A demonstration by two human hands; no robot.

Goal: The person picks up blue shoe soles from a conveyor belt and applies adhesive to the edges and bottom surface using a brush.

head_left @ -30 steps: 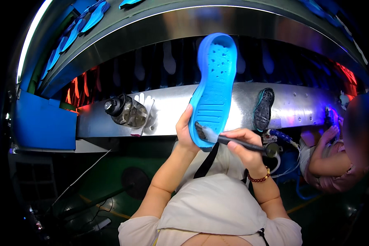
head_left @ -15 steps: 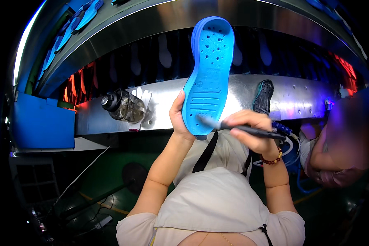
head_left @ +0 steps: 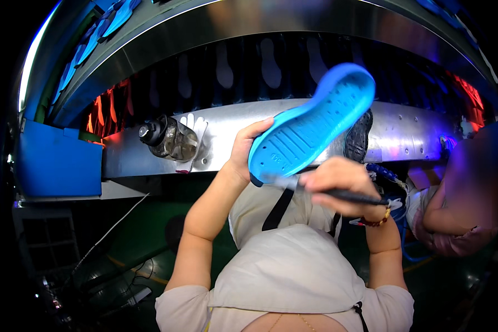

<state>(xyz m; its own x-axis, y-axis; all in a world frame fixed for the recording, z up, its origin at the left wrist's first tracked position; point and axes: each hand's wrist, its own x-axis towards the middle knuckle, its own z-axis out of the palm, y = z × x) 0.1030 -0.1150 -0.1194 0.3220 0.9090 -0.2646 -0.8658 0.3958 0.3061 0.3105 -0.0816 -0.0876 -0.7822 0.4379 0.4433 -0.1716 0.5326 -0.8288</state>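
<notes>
A bright blue shoe sole, hollow side facing up, leans to the right over the metal bench. My left hand grips its near left edge, close to the heel. Held in my right hand is a brush with a black handle. Its pale tip is smeared by motion beside the sole's near rim; whether they touch, I cannot tell. Behind the blue sole, partly covered by it, a dark sole lies on the bench.
A dark-lidded bottle and a white glove are on the left of the metal bench. Beyond it, soles hang in a dark opening under a metal hood. Another person's arm is at the right.
The blue sole has tilted, its far end swinging right and nearer. My right hand and the brush have shifted slightly nearer. Soles in the dark opening sit at different places.
</notes>
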